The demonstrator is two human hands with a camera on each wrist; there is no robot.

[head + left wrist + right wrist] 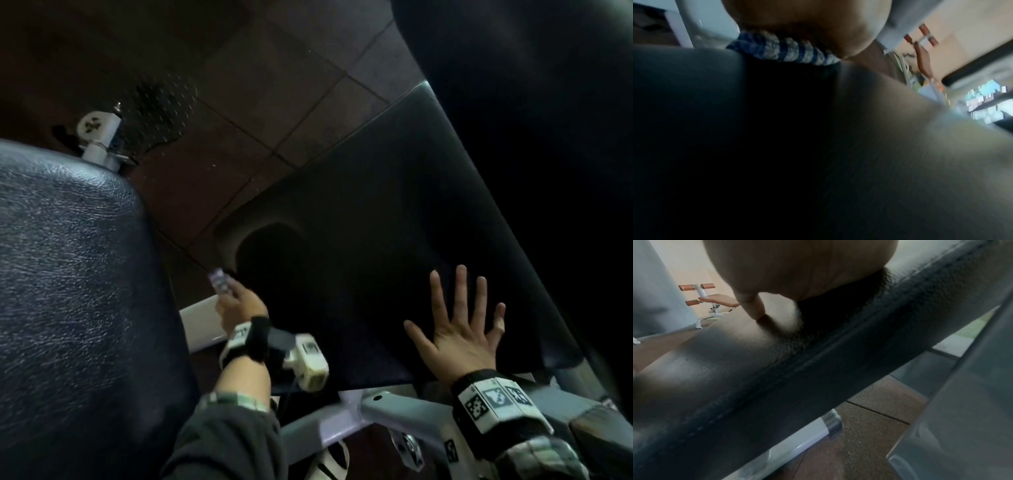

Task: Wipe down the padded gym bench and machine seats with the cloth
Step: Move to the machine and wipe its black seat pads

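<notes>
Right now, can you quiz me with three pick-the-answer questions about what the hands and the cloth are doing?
1. Where does the right hand rest?
A. on the black seat pad
B. on the floor
C. on the white frame

2. What colours are the cloth?
A. red and yellow
B. blue and white stripes
C. plain green

3. How is the left hand?
A. flat and open
B. holding the cloth
C. out of sight

Answers: 1 A, the head view shows its fingers spread flat on the pad. 2 B, the left wrist view shows the stripes. 3 B, its fingers curl round the cloth at the pad's edge.
</notes>
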